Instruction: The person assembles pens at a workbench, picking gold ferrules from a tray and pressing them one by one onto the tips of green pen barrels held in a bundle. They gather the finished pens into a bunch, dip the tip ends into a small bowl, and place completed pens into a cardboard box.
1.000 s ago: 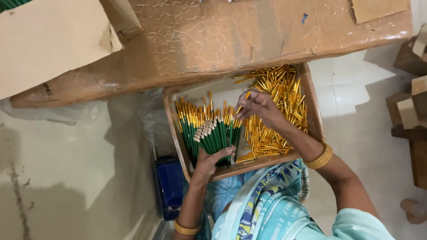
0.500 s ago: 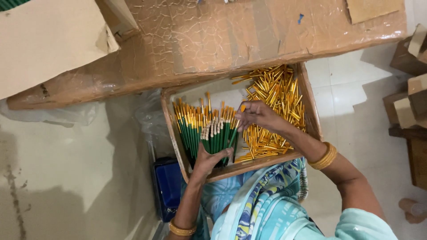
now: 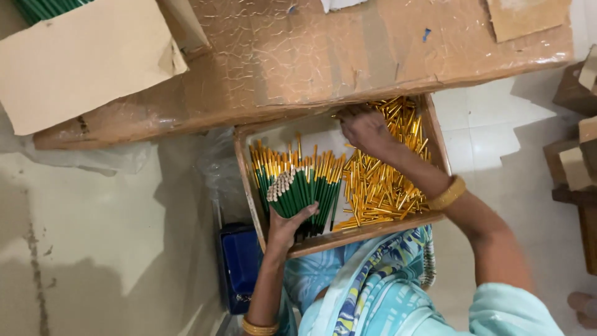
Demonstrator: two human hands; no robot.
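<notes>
Holding a fanned bundle of green pencils (image 3: 297, 190), the left hand (image 3: 287, 228) was closed around their lower ends at the near edge of the wooden tray (image 3: 247, 186), and the bare unfinished tips pointed up and away from the person. More green pencils with gold ferrules (image 3: 311, 168) lay in the left part of the tray, just beside the bundle. The right hand (image 3: 367, 129) was at the far side of the tray, under the edge of the brown table (image 3: 348, 56), with its fingers curled down on the heap of loose gold ferrules (image 3: 379, 186) that filled the right part. Whether it already pinched a ferrule, I could not tell, because the fingertips were hidden.

The risk I saw was in the bundle. The grip was only at one end, so the pencils spread like a fan, and a small loosening could let some slide out, mix with the finished ones in the tray or fall over the near edge onto the blue box (image 3: 239, 261) below the tray. The ferrules were piled high against the right wall of the tray, so a careless scoop there could push some over it onto the tiled floor (image 3: 491, 137). The right hand also worked close under the table edge, where the knuckles could knock.
</notes>
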